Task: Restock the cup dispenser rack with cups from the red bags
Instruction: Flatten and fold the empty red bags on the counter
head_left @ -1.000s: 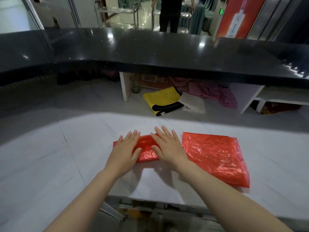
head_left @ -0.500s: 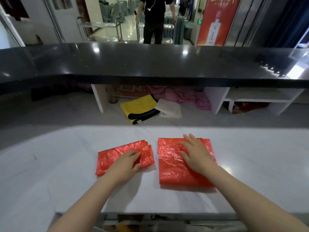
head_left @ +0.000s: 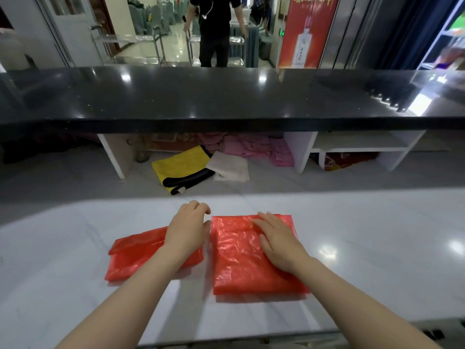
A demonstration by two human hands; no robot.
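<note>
Landmark: white marble-patterned worktop, nearest the viewer; all places below are given from it.
Left hand: rests over the right end of the smaller folded red plastic bag on the worktop's middle; fingers curl loosely downward past the bag's far edge. Whether they pinch it cannot be told.
Right hand: lies flat, fingers straight, pressing the larger folded red plastic bag, just beside the smaller one.
Step in hand: judged to be flattening emptied bags, late in the task; no cups or dispenser rack are visible.
Next move: probably stacking one bag on the other, which needs a light pinch on thin, slippery film.
Beyond the worktop: yellow cloth with black trim, white folded cloth and pink cloths in the recess.
Above the recess: glossy black counter.
Farthest: a person in black beside metal trolleys.
Obstruction: none apparent between the bags.
</note>
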